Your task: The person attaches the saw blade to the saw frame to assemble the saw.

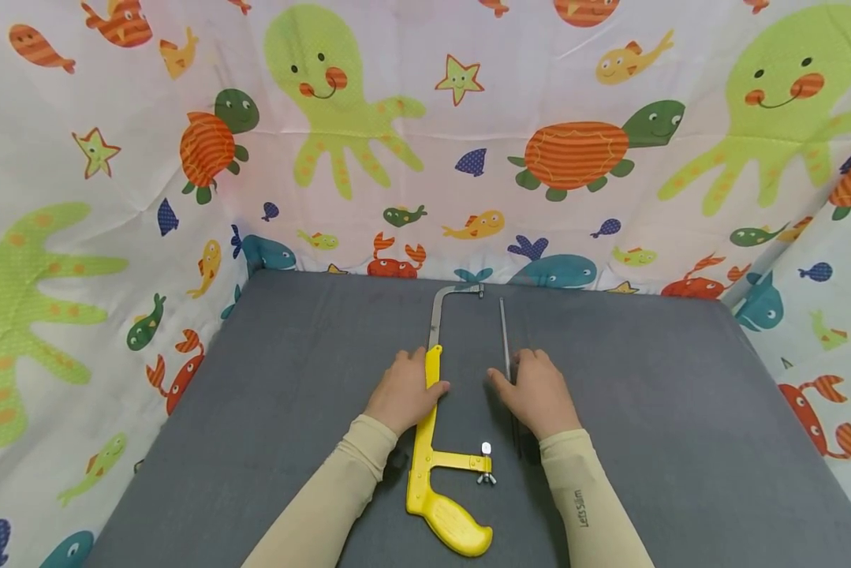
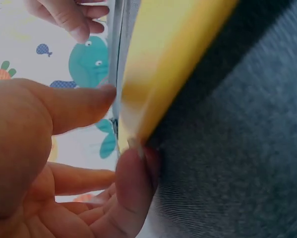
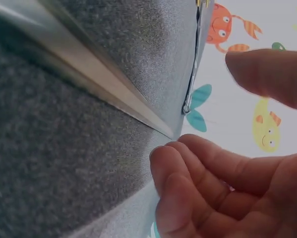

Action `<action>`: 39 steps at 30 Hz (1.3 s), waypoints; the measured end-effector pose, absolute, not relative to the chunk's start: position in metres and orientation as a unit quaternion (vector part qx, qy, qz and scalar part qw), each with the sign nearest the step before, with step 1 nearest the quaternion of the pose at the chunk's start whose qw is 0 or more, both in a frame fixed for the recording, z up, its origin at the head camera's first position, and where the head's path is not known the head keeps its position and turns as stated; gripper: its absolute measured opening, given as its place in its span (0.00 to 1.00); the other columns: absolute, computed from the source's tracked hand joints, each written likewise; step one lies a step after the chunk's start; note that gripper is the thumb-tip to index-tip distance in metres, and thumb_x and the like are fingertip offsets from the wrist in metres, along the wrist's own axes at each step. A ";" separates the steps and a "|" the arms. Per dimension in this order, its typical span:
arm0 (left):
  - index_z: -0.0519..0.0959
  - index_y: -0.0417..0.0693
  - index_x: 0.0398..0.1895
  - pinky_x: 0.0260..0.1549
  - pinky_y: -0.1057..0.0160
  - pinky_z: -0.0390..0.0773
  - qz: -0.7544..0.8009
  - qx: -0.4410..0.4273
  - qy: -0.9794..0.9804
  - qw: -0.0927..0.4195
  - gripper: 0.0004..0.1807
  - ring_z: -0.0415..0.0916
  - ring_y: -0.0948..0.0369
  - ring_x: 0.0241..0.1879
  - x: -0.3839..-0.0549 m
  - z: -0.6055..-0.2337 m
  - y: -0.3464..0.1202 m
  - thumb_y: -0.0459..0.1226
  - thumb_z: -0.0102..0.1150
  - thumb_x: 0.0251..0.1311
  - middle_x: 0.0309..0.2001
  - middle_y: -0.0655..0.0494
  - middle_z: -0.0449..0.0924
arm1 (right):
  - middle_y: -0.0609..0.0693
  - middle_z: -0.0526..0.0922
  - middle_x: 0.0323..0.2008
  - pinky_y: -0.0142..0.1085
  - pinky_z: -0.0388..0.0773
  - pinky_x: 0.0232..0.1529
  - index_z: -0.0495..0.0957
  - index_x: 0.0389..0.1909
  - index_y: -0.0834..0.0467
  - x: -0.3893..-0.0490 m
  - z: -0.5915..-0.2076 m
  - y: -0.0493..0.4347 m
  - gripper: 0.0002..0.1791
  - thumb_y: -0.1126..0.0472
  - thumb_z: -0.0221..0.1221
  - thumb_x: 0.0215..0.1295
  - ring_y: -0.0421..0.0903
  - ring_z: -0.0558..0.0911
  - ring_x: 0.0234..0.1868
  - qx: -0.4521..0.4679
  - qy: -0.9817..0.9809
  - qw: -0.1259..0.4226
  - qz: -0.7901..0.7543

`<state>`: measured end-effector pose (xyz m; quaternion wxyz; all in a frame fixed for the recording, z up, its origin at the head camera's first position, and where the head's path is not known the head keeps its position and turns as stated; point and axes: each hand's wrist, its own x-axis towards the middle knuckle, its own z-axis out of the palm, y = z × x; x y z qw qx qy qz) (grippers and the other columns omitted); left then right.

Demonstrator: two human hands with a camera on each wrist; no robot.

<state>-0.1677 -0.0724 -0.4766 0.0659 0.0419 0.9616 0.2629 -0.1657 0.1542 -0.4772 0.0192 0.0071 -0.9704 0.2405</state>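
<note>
A hacksaw frame (image 1: 422, 442) with a yellow body, yellow handle and grey steel far arm lies on the grey surface, with no blade across its open side. My left hand (image 1: 405, 392) is over its yellow bar, thumb across to the right side and fingers at the left. In the left wrist view, a fingertip touches the edge of the yellow bar (image 2: 173, 54). A long thin metal strip (image 1: 505, 327), like a saw blade, lies to the right. My right hand (image 1: 535, 392) is over it, thumb apart from loosely curled fingers (image 3: 173, 163) whose tips come close to the strip (image 3: 108, 79).
The grey surface (image 1: 673, 394) is bounded by white curtains (image 1: 411, 87) printed with sea animals at the back and sides. A bolt with a wing nut (image 1: 486, 477) sticks out from the saw frame's near arm, toward the metal strip.
</note>
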 end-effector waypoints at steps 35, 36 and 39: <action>0.74 0.39 0.76 0.44 0.56 0.89 0.284 0.029 0.953 0.101 0.36 0.82 0.55 0.40 -0.171 -0.481 -0.072 0.46 0.72 0.70 0.52 0.45 0.87 | 0.59 0.81 0.20 0.55 0.76 0.21 0.75 0.14 0.57 -0.156 -0.474 0.149 0.17 0.59 0.60 0.64 0.59 0.81 0.23 -0.121 -0.968 -0.011 0.221; 0.73 0.39 0.76 0.44 0.56 0.89 0.282 0.029 0.954 0.102 0.37 0.82 0.55 0.41 -0.170 -0.481 -0.071 0.47 0.72 0.71 0.52 0.44 0.87 | 0.59 0.81 0.20 0.55 0.76 0.21 0.75 0.14 0.57 -0.156 -0.474 0.148 0.17 0.59 0.60 0.64 0.59 0.81 0.23 -0.122 -0.967 -0.013 0.223; 0.71 0.39 0.78 0.46 0.55 0.89 0.276 0.026 0.955 0.104 0.39 0.83 0.54 0.43 -0.170 -0.480 -0.071 0.47 0.71 0.71 0.56 0.42 0.86 | 0.59 0.81 0.20 0.55 0.76 0.21 0.75 0.15 0.57 -0.156 -0.474 0.148 0.17 0.59 0.60 0.64 0.59 0.81 0.23 -0.126 -0.965 -0.019 0.228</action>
